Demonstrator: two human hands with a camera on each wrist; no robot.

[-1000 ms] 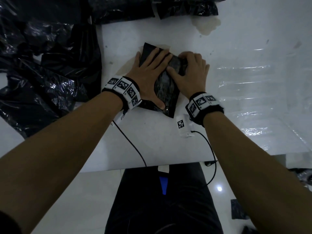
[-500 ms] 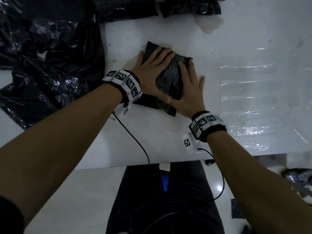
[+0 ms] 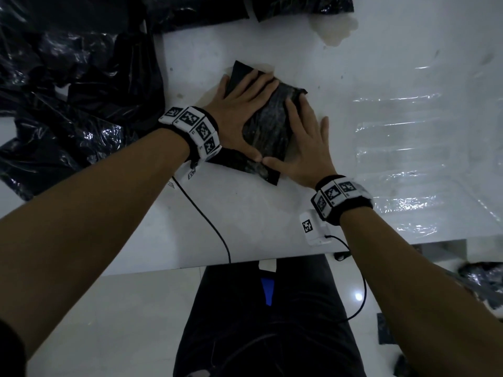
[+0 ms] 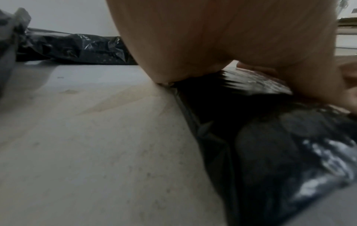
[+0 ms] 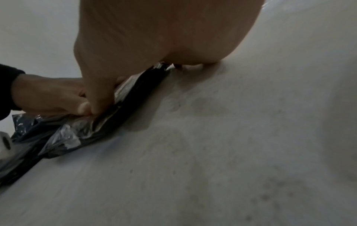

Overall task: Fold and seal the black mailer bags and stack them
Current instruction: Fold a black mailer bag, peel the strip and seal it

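Both flat hands [image 3: 272, 126] seemingly press the folded mailer bag [image 3: 268, 129].

A white table [image 3: 272, 227] lies under the fingers [image 3: 295, 110]. To the right of them, well apart, a clear plastic film [image 3: 408, 148] covers the table. Beyond the fingertips, there is a brownish stain [image 3: 336, 31]. Behind them, toward the person, a black cable [image 3: 206, 221] runs over the table edge, above dark trousers [image 3: 258, 336] and a pale floor [image 3: 122, 308].
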